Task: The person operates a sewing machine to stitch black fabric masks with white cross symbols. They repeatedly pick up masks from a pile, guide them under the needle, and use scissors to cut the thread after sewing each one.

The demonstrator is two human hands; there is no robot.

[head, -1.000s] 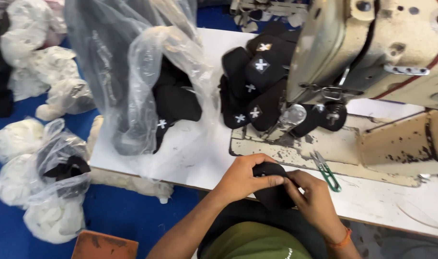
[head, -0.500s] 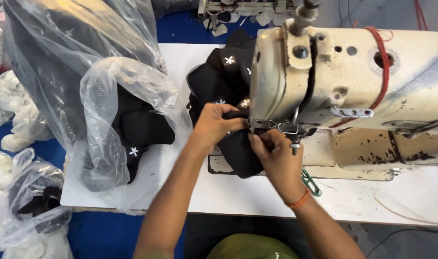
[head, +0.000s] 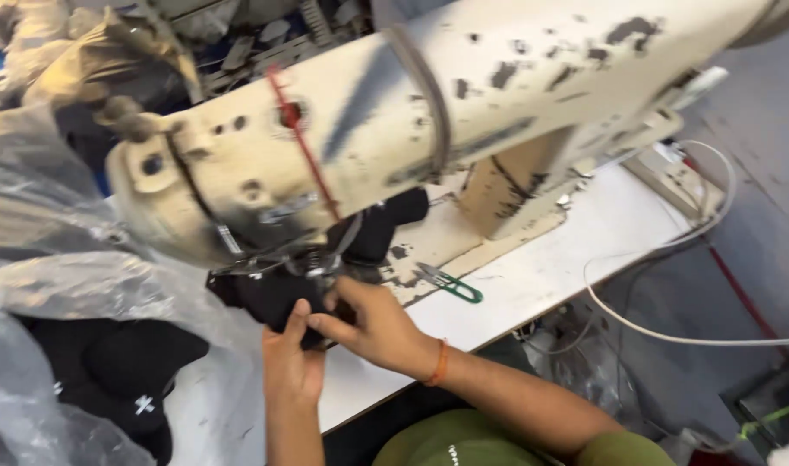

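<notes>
Both hands pinch a black fabric piece (head: 278, 298) under the head of the worn cream sewing machine (head: 394, 129), near the white table's (head: 584, 242) front edge: left hand (head: 293, 367) below, right hand (head: 373, 328) on top. It looks positioned, with stitching seemingly not begun.

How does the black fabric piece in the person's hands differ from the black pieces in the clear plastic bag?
The black fabric piece in the hands lies bare under the sewing machine, pinched by the left hand and right hand; the black pieces in the bag sit untouched behind clear plastic. A bagged piece shows a small white mark; none shows on the held one. Both are black fabric.
</notes>
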